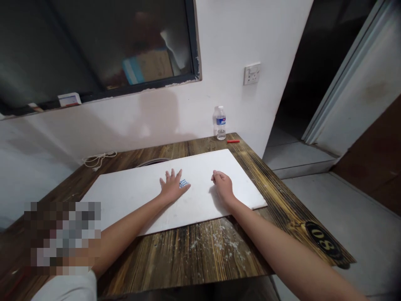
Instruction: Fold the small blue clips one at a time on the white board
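A large white board point(200, 167) lies flat on the wooden table. Spread over it, palm down, is my left hand point(172, 186), fingers apart. A small blue-and-white printed piece point(184, 183) shows between its thumb and forefinger, partly covered by the hand. To the right, my right hand point(223, 184) is closed with its fingers curled in, just over the board. What the right fingers hold, if anything, is hidden.
A clear plastic bottle point(221, 125) and a red stick-like object point(233, 141) stand and lie at the table's back corner. A white cable point(99, 159) is at the back left. White crumbs point(222, 242) litter the wooden table point(150, 263) near its front edge.
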{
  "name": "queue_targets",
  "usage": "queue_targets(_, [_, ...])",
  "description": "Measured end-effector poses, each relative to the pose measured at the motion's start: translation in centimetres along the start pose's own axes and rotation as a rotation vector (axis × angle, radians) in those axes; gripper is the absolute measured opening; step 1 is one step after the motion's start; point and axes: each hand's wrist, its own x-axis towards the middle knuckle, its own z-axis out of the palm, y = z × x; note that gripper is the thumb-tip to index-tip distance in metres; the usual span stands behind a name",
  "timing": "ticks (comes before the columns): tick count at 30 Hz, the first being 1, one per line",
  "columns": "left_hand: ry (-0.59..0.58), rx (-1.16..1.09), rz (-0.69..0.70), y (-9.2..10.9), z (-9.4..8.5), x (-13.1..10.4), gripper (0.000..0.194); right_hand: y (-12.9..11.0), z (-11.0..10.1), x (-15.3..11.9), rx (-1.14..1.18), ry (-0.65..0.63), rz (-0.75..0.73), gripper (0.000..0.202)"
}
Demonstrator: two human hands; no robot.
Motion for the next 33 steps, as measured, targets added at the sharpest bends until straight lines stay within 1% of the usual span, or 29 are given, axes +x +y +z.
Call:
queue_targets(1, [0.021, -0.007, -0.083, 0.8, 0.3, 1.0, 0.084, 0.0, 0.0, 0.0, 0.004, 0.000, 0.008, 0.039])
queue_targets(2, [0.040, -0.023, -0.099, 1.5, 0.5, 1.9, 0.080, 0.0, 0.0, 0.0, 0.009, -0.001, 0.014, 0.039])
queue_targets(3, [0.072, -0.051, -0.048, 2.1, 0.7, 2.6, 0.073, 0.0, 0.0, 0.1, 0.016, -0.001, 0.018, 0.038])
queue_targets(5, [0.130, -0.141, 0.143, 3.0, 0.7, 3.6, 0.055, -0.1, 0.0, 0.1, 0.041, 0.000, 0.022, 0.038])
queue_targets(7, [0.134, -0.246, 0.367, 3.5, 0.5, 3.6, 0.040, -0.3, -0.1, 0.1, 0.088, 0.004, 0.037, 0.037])
queue_targets(10, [0.096, -0.331, 0.641, 3.6, -0.1, 2.3, 0.033, -0.6, -0.2, 0.2, 0.150, -0.001, 0.066, 0.035])
queue_targets(11, [0.081, -0.340, 0.702, 3.5, -0.2, 1.6, 0.032, -0.6, -0.2, 0.3, 0.157, -0.004, 0.068, 0.035])
queue_targets(13, [0.059, -0.344, 0.770, 3.1, -0.3, 0.4, 0.031, -0.6, -0.2, 0.3, 0.151, -0.008, 0.064, 0.035])
queue_targets(15, [0.055, -0.340, 0.760, 2.6, 0.0, -0.4, 0.031, -0.5, -0.2, 0.3, 0.132, -0.011, 0.057, 0.036])
queue_targets(16, [0.072, -0.329, 0.717, 2.4, 0.2, -0.6, 0.032, -0.5, -0.2, 0.2, 0.121, -0.013, 0.056, 0.036])
queue_targets(18, [0.164, -0.301, 0.552, 2.0, 0.6, -0.6, 0.038, -0.5, -0.2, 0.2, 0.103, -0.017, 0.056, 0.036])
queue_targets(20, [0.283, -0.285, 0.362, 1.8, 0.8, -0.4, 0.049, -0.6, -0.2, 0.1, 0.090, -0.024, 0.061, 0.035])
queue_targets(21, [0.328, -0.286, 0.297, 1.8, 0.9, -0.4, 0.049, -0.6, -0.2, 0.1, 0.084, -0.029, 0.064, 0.035])
queue_targets(23, [0.361, -0.296, 0.255, 1.8, 0.9, -0.3, 0.034, -0.7, -0.3, 0.1, 0.075, -0.040, 0.070, 0.035])
queue_targets(24, [0.357, -0.298, 0.272, 1.8, 0.9, -0.4, 0.028, -0.6, -0.3, 0.1, 0.072, -0.045, 0.073, 0.035])
queue_targets(27, [0.299, -0.271, 0.416, 2.0, 0.8, -1.0, 0.026, -0.4, -0.3, 0.2, 0.061, -0.061, 0.074, 0.035])
queue_targets(28, [0.272, -0.256, 0.474, 2.1, 0.7, -1.3, 0.027, -0.2, -0.3, 0.3, 0.052, -0.072, 0.069, 0.034])
queue_targets(31, [0.204, -0.221, 0.606, 2.4, 0.3, -1.9, 0.044, 0.0, -0.4, 0.4, -0.011, -0.116, 0.036, 0.035])
queue_targets(33, [0.146, -0.193, 0.683, 2.6, -0.1, -2.2, 0.048, 0.0, -0.4, 0.4, -0.052, -0.137, 0.019, 0.035])
